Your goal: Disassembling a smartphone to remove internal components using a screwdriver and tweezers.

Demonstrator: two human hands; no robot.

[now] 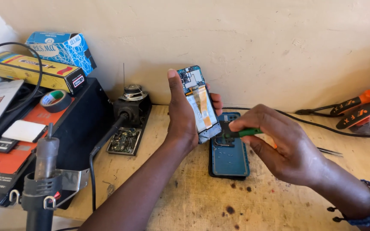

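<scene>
At the centre of the frame the left hand [181, 115] is gripping an opened phone [198, 100] upright, its circuit board and orange ribbon cable facing the camera. The right hand [279, 143] is pinching a green-handled tool [247, 132] whose tip is touching the phone's lower end. A blue back cover [230, 160] is lying flat on the wooden bench [193, 201] just below them.
</scene>
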